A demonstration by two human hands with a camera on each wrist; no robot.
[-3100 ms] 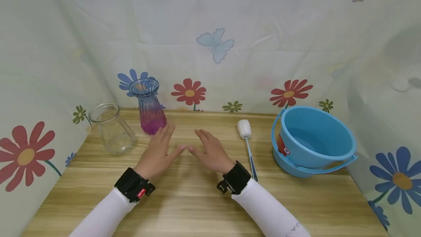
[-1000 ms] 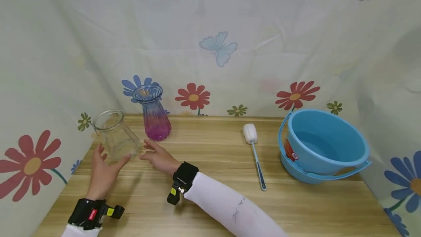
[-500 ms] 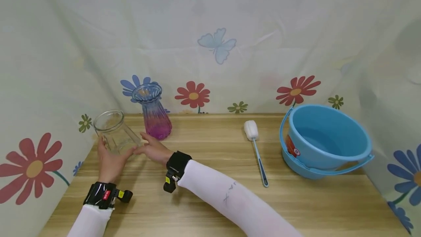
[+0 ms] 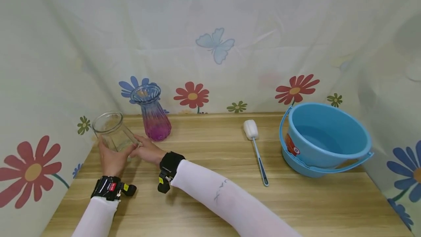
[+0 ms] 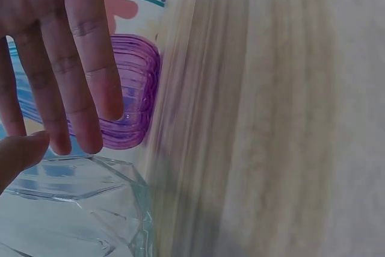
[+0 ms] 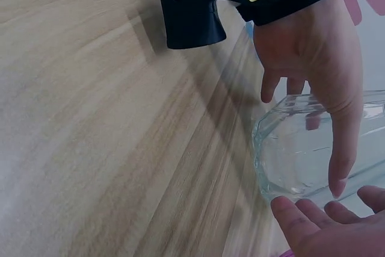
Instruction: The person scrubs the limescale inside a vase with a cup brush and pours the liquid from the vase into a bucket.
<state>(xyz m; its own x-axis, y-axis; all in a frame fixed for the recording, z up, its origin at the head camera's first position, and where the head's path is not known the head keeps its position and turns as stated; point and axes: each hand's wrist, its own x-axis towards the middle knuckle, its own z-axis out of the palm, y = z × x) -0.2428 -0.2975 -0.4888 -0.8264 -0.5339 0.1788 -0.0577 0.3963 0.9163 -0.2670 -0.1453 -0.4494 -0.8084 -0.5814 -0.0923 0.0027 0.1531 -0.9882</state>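
Observation:
In the head view a clear glass jar (image 4: 116, 137) with a thick rim stands at the left of the table. My left hand (image 4: 112, 159) grips its near left side. The right wrist view shows this hand's thumb lying along the glass (image 6: 289, 148) and fingers on the other side. My right hand (image 4: 148, 150) is at the jar's right side near the base. Its fingers look nearly straight in the left wrist view, fingertips (image 5: 90, 139) right at the glass. Just behind stands a ribbed glass vase (image 4: 156, 121), blue above and purple-pink below.
A white sponge-headed brush (image 4: 251, 130) with a blue handle lies right of centre on the wooden table (image 4: 204, 149). At the right a blue bucket (image 4: 329, 156) sits tilted in a blue basin (image 4: 296, 164). A flowered curtain (image 4: 230, 76) encloses the back and sides.
Both hands have moved from mid-table left to the jar. The left hand has closed round its side, and the right hand has come up against its right side. The jar has barely moved.

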